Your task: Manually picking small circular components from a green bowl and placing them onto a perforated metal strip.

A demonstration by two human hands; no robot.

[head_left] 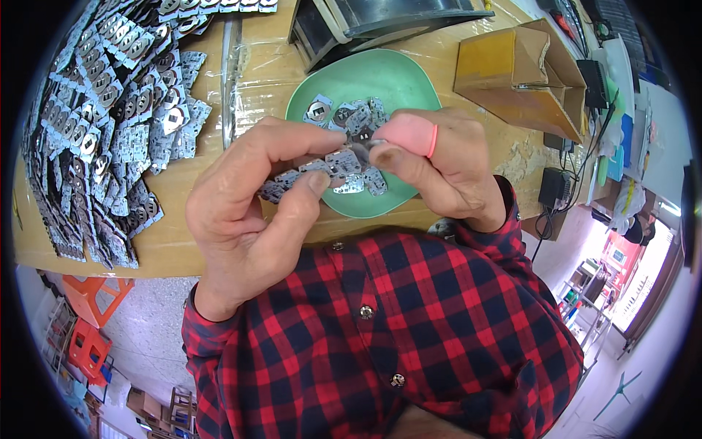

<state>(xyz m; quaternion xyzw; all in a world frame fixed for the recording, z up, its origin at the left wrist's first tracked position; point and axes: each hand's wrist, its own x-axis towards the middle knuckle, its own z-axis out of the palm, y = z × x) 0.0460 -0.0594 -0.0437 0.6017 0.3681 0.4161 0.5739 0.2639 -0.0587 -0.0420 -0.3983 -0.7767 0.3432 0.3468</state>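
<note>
1. We are looking down at a cardboard-covered worktop (219, 183), with our two hands meeting just above a green bowl (395, 80).
2. Our left hand (248, 212) is pinching a short strip of small silvery metal parts (307, 174) between thumb and forefinger, the strip running from our fingers toward the other hand.
3. Our right hand (446, 161) is wearing a pink rubber finger cot (406, 133) on one finger, and its fingertips are pressed together on a single metal piece (362, 143) at the end of the strip.
4. The two hands are nearly touching, with the strip bridging them over the bowl's near rim.
5. More loose metal pieces (344, 113) are lying inside the bowl, partly hidden behind our fingers.
6. To our left, a large heap of the same stamped metal strips (110, 110) is spreading over the worktop, well apart from the bowl.
7. A brown cardboard box (512, 62) is standing to the right of the bowl, and a dark tray (380, 22) is sitting just beyond it.
8. Our red and black checked shirt sleeves (380, 322) are filling the lower part of the view.
</note>
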